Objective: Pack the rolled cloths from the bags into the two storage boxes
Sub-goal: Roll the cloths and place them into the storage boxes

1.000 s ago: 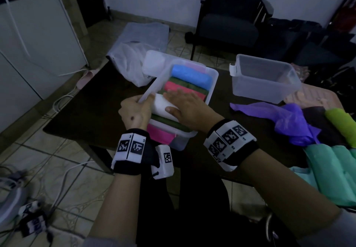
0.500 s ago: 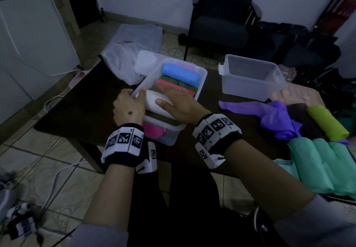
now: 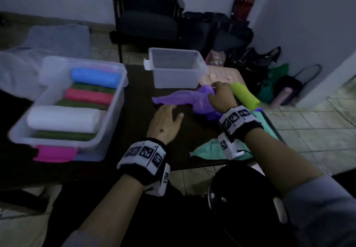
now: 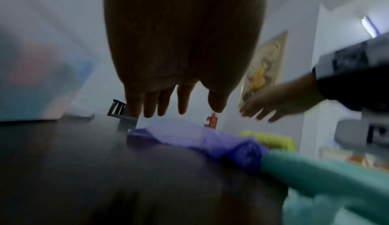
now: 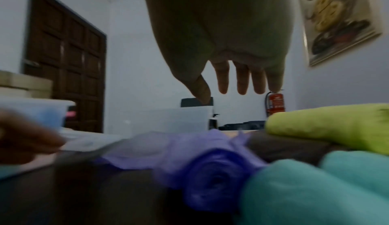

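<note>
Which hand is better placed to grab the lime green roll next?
The right hand, probably. It is open and reaching over the purple bag, right beside the lime green roll. The left hand is open too, but hovers over the table, farther from that roll.

"What's in the clear storage box (image 3: 113,112)?"

"Rolls: a blue one (image 3: 95,77), a red one (image 3: 88,95), a white one (image 3: 63,118), dark green between them. A magenta latch (image 3: 54,153) at the front."

"And on the dark bench (image 3: 134,92)?"

"A purple bag (image 3: 183,100), a lime-green roll (image 3: 245,97), teal cloths (image 3: 212,150). Wristbands (image 3: 143,155) in black-and-white squares."
</note>
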Available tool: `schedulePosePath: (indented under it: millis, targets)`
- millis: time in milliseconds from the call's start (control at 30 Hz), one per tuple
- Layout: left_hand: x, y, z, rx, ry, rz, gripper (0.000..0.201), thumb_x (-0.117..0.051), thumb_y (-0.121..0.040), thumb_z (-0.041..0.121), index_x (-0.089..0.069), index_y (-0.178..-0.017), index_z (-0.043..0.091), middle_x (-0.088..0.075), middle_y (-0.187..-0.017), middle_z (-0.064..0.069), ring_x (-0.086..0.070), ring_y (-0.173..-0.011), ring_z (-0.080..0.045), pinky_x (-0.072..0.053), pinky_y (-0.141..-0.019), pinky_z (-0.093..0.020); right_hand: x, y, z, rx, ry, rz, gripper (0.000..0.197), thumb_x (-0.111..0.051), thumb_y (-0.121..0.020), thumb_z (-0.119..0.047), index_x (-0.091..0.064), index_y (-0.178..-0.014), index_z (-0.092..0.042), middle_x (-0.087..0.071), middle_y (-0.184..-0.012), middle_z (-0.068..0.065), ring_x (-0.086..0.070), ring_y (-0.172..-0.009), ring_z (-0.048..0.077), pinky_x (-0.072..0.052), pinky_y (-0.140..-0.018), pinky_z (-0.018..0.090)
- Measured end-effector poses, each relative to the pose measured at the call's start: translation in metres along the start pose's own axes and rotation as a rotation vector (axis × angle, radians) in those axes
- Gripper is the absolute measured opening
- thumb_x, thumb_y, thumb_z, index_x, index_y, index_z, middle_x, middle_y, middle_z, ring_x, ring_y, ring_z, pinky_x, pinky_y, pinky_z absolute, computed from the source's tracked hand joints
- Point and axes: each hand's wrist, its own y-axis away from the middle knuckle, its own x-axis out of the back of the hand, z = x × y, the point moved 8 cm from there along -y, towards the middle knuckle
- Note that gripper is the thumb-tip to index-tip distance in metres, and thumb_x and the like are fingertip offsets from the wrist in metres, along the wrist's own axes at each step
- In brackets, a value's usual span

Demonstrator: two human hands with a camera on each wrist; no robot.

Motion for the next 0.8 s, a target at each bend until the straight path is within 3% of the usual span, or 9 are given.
schedulePosePath:
  millis: [67, 133, 267, 367, 433, 667, 800]
  targets:
    - [-0.040, -0.013, -0.013, 0.097, -0.126, -0.149, 0.061, -0.038, -0.097, 0.045, -0.022, -0.147, 0.016, -0.012, -0.157, -0.010, -0.012, -0.144, -0.027, -0.016, -0.115, -0.042, 0.012, -0.010, 0.036, -0.111, 0.118, 0.027, 0.043, -0.053, -0.085, -0.018, -0.052, -0.126, -0.006, -0.046, -0.131, 0.020, -0.044, -0.119, 0.038, -0.039, -0.097, 0.040]
    - [-0.060, -0.020, -0.025, 0.150, -0.216, -0.208, 0.066, -0.032, -0.096, 0.051, -0.011, -0.150, 0.019, 0.005, -0.158, -0.010, 0.003, -0.146, -0.028, -0.005, -0.116, -0.045, 0.024, -0.018, 0.063, -0.222, 0.186, 0.078, 0.047, -0.053, -0.085, -0.016, -0.043, -0.130, -0.003, -0.040, -0.134, 0.021, -0.038, -0.123, 0.038, -0.038, -0.096, 0.042]
    - [-0.074, -0.021, -0.047, 0.246, -0.339, -0.299, 0.071, -0.023, -0.094, 0.060, 0.003, -0.150, 0.026, 0.021, -0.156, -0.007, 0.018, -0.143, -0.028, 0.007, -0.114, -0.051, 0.038, -0.030, 0.102, -0.381, 0.207, 0.152, 0.051, -0.053, -0.088, -0.016, -0.036, -0.134, 0.000, -0.037, -0.136, 0.024, -0.036, -0.125, 0.039, -0.033, -0.102, 0.046]
    - [-0.079, -0.018, -0.057, 0.284, -0.377, -0.386, 0.072, -0.020, -0.092, 0.064, 0.009, -0.149, 0.030, 0.027, -0.154, -0.004, 0.024, -0.142, -0.026, 0.011, -0.113, -0.051, 0.028, -0.040, 0.121, -0.404, 0.141, -0.023, 0.054, -0.053, -0.093, -0.020, -0.033, -0.139, 0.002, -0.035, -0.143, 0.024, -0.035, -0.131, 0.037, -0.029, -0.107, 0.043]
    - [-0.080, -0.018, -0.059, 0.284, -0.379, -0.413, 0.073, -0.019, -0.092, 0.065, 0.012, -0.148, 0.031, 0.029, -0.153, -0.002, 0.026, -0.141, -0.025, 0.012, -0.113, -0.051, 0.024, -0.044, 0.128, -0.363, 0.120, -0.093, 0.047, -0.052, -0.094, -0.018, -0.040, -0.135, 0.002, -0.041, -0.140, 0.023, -0.040, -0.130, 0.035, -0.033, -0.104, 0.038]
    - [-0.082, -0.017, -0.063, 0.279, -0.415, -0.449, 0.075, -0.023, -0.092, 0.064, 0.016, -0.147, 0.032, 0.033, -0.152, -0.001, 0.028, -0.140, -0.025, 0.012, -0.113, -0.051, 0.025, -0.045, 0.125, -0.355, 0.191, -0.043, 0.054, -0.060, -0.090, -0.024, -0.043, -0.135, 0.000, -0.036, -0.142, 0.025, -0.035, -0.132, 0.037, -0.029, -0.107, 0.043]
    - [-0.082, -0.017, -0.064, 0.274, -0.413, -0.457, 0.075, -0.024, -0.092, 0.064, 0.017, -0.147, 0.033, 0.033, -0.151, -0.001, 0.028, -0.140, -0.025, 0.012, -0.113, -0.050, 0.024, -0.043, 0.117, -0.379, 0.137, -0.047, 0.050, -0.056, -0.092, -0.026, -0.045, -0.133, 0.000, -0.042, -0.140, 0.022, -0.040, -0.129, 0.035, -0.034, -0.103, 0.038]
